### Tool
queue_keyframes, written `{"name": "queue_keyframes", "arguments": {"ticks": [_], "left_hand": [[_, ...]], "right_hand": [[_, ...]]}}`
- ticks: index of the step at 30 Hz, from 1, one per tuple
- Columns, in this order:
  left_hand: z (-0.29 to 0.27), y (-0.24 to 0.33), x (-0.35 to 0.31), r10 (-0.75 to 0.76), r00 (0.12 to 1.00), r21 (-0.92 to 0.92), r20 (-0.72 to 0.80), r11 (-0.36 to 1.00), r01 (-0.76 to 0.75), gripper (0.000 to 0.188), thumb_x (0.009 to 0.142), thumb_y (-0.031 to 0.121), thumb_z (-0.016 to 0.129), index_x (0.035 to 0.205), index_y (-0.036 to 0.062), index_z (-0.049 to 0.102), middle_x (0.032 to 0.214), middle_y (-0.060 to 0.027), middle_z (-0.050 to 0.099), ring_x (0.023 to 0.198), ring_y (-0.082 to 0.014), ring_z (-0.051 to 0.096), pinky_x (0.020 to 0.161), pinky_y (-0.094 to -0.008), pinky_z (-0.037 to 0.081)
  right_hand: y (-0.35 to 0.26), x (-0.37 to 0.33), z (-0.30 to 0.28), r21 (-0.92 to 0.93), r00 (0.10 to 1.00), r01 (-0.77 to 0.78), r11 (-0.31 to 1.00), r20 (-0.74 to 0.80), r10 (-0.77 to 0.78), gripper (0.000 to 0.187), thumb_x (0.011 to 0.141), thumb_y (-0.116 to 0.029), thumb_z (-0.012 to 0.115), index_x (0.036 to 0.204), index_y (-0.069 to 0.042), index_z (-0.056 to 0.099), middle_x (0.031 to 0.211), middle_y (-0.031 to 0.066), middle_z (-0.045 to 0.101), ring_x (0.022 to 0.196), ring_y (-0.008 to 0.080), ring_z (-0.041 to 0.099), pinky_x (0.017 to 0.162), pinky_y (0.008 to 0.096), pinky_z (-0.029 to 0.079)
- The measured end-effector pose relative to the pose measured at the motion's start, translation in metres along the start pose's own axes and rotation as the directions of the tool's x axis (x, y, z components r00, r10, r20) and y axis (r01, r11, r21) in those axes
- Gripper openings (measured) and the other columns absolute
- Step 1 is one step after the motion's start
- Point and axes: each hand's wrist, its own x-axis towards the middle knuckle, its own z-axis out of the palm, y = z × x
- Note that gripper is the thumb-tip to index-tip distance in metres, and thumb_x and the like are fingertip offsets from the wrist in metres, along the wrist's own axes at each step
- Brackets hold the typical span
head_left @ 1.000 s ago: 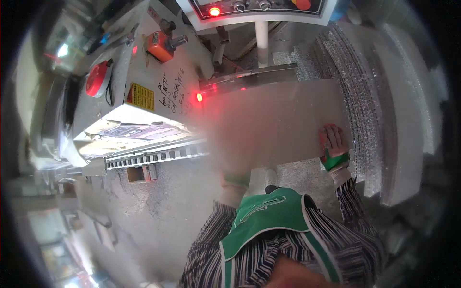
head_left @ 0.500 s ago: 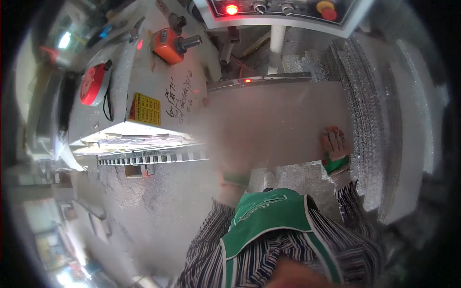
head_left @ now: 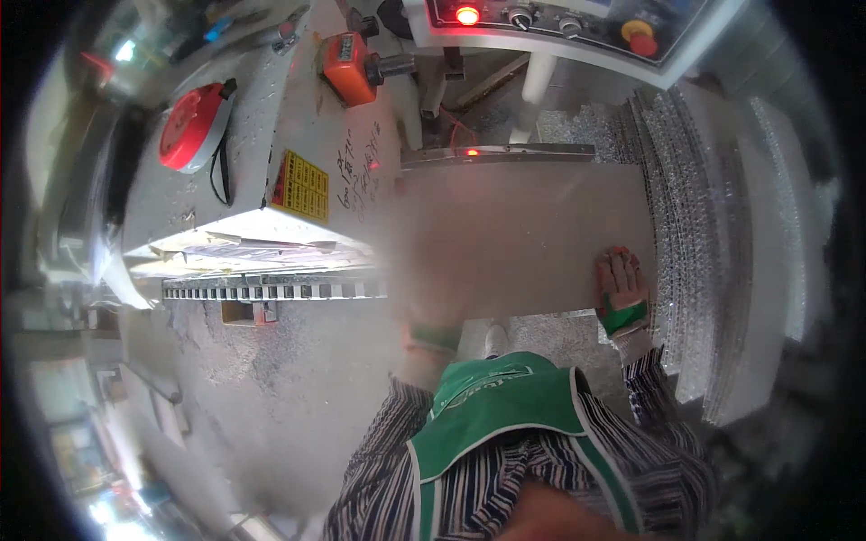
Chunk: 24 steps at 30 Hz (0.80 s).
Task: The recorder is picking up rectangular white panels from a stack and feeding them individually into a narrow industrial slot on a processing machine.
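A flat grey panel (head_left: 541,230) lies in front of me, its far edge along a metal bar. My right hand (head_left: 622,284), in a glove with a green band and orange-red fingertips, grips the panel at its near right corner, fingers on top; the thumb's hold is hard to make out. My left hand (head_left: 437,302) is at the panel's left part, beside the machine. A hazy blur covers its fingers, so only the green band and pale cuff show.
The machine housing (head_left: 244,180) at left carries an orange indicator block (head_left: 352,70) and a round red-and-white case (head_left: 194,128). A toothed rail (head_left: 298,288) runs below it. Stacked panels (head_left: 695,225) stand at right. A control box (head_left: 541,41) with a lit red lamp is ahead.
The view has shifted slightly, so the machine and control box sit a little differently in the picture. Both hands stay at the panel, the right one lower against its near right corner.
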Motion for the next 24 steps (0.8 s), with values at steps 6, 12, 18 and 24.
{"name": "queue_keyframes", "arguments": {"ticks": [6,12,18,24], "left_hand": [[-0.029,-0.033,-0.018,0.042,0.993,0.188,0.114,0.980,-0.063,0.065,0.089,0.028,0.066,0.151,0.0210,0.049,0.157,-0.0168,0.042,0.145,-0.0366,0.041,0.120,-0.0554,0.032],[-0.047,-0.065,-0.024,-0.006,0.986,0.122,0.164,0.992,-0.014,0.063,0.088,0.023,0.064,0.149,0.0186,0.052,0.159,-0.0155,0.041,0.147,-0.0372,0.038,0.120,-0.0545,0.033],[-0.033,-0.122,-0.059,0.108,0.958,0.816,0.265,0.504,-0.282,0.055,0.090,0.027,0.065,0.143,0.0158,0.056,0.160,-0.0123,0.040,0.148,-0.0361,0.038,0.122,-0.0512,0.032],[-0.089,-0.123,-0.044,-0.026,0.996,0.095,0.084,0.995,0.018,0.048,0.090,0.026,0.063,0.137,0.0178,0.060,0.155,-0.0108,0.047,0.145,-0.0326,0.042,0.118,-0.0493,0.037]], "right_hand": [[-0.033,0.015,-0.004,0.002,1.000,0.018,1.000,0.016,-0.018,0.063,0.088,-0.027,0.063,0.144,-0.001,0.051,0.150,0.0235,0.048,0.137,0.0426,0.050,0.113,0.0556,0.042],[-0.068,0.035,-0.018,0.014,0.998,0.023,1.000,0.064,-0.024,0.058,0.088,-0.026,0.062,0.141,-0.004,0.054,0.149,0.0216,0.051,0.135,0.0417,0.052,0.112,0.0555,0.044],[-0.103,0.055,-0.029,0.072,0.994,0.073,0.995,0.081,-0.079,0.053,0.088,-0.021,0.061,0.137,-0.002,0.057,0.146,0.0236,0.053,0.135,0.0428,0.052,0.111,0.0568,0.044],[-0.134,0.055,-0.019,0.012,0.990,0.118,0.993,-0.075,-0.116,0.055,0.083,-0.022,0.065,0.134,0.000,0.058,0.139,0.0247,0.057,0.134,0.0434,0.053,0.111,0.0559,0.044]]}}
